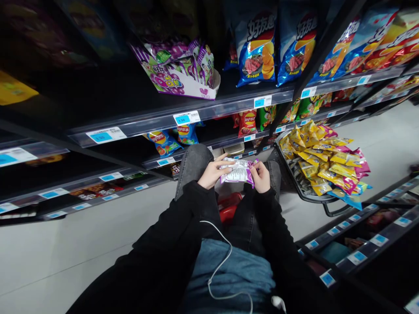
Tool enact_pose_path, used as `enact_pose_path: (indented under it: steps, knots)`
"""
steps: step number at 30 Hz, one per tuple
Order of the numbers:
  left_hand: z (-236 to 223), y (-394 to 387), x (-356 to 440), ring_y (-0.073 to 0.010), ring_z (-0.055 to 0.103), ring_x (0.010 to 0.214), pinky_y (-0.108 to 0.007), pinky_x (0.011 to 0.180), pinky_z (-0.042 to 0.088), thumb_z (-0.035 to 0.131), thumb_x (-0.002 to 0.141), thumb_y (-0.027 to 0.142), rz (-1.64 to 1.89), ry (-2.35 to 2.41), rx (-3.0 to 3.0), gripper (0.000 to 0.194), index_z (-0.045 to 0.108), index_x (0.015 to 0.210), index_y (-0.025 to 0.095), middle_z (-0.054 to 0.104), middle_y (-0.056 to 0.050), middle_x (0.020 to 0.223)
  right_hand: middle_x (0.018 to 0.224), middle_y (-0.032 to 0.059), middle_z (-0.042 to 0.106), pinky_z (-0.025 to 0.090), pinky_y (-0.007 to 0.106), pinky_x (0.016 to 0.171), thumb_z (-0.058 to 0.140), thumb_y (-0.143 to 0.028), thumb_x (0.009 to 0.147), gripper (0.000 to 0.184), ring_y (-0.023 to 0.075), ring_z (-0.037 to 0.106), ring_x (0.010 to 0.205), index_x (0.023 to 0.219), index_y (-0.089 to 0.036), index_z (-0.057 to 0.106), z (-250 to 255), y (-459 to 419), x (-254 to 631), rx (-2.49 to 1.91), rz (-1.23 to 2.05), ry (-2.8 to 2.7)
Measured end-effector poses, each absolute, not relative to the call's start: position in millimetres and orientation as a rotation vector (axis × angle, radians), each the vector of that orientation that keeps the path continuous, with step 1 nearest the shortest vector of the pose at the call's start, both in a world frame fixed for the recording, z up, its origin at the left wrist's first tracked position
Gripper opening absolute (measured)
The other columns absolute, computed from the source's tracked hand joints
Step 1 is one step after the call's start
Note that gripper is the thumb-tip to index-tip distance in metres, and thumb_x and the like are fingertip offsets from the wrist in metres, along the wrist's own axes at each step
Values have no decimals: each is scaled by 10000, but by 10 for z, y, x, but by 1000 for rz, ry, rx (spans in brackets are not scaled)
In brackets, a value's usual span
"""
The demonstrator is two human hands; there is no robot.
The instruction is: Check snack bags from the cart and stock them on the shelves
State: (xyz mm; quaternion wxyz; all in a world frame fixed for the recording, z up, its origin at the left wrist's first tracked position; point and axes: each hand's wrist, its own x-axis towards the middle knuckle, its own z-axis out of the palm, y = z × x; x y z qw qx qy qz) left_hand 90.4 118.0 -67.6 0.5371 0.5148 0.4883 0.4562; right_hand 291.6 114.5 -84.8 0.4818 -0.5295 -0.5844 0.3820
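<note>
A purple and white candy packet (240,171) lies crosswise between my hands, just above my knees, with its printed side up. My left hand (215,171) grips its left end, fingers spread over the top. At the right end, my right hand (260,176) pinches the packet's edge between thumb and fingers. On the shelf ahead stands an opened display box (186,87) of similar purple gummy candy packets, several of them upright or leaning in it.
Blue chip bags (257,48) stand right of the display box. A black basket (303,194) heaped with yellow and pink snack packets (324,159) is at my right. Shelf edges with price tags (186,117) run ahead; another shelf unit (356,257) stands lower right. A white cable (218,270) crosses my lap.
</note>
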Motion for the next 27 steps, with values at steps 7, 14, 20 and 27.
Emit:
enact_pose_path:
  steps: [7, 14, 20, 27]
  knots:
    - [-586, 1190, 912, -312, 510, 1211, -412, 1066, 343, 749, 671, 426, 1121, 1161, 1298, 249, 774, 749, 191, 576, -109, 1315, 781, 14, 625, 437, 298, 723, 641, -335, 754, 136, 166, 571, 730, 790, -208, 609, -814, 1131, 2935, -1204, 992, -1492]
    - [-577, 1204, 867, -283, 501, 1186, -416, 1063, 339, 732, 685, 387, 1124, 1262, 1420, 203, 725, 669, 185, 556, -98, 1283, 707, 22, 625, 437, 330, 746, 638, -335, 733, 126, 189, 568, 730, 688, -218, 656, -741, 1162, 2902, -1218, 999, -1484]
    - [-640, 1217, 887, -272, 537, 1103, -408, 999, 385, 722, 662, 305, 1136, 1308, 1293, 174, 668, 589, 156, 572, -111, 1190, 624, -16, 539, 394, 293, 691, 618, -346, 716, 202, 148, 495, 646, 606, -198, 535, -723, 1177, 2883, -1218, 1164, -1473]
    - [-679, 1213, 895, -278, 521, 1148, -393, 1017, 356, 740, 640, 311, 1179, 1316, 1148, 185, 655, 649, 146, 614, -105, 1078, 649, -16, 530, 387, 266, 654, 618, -393, 726, 238, 132, 468, 632, 648, -187, 526, -810, 1184, 2939, -1238, 1187, -1311]
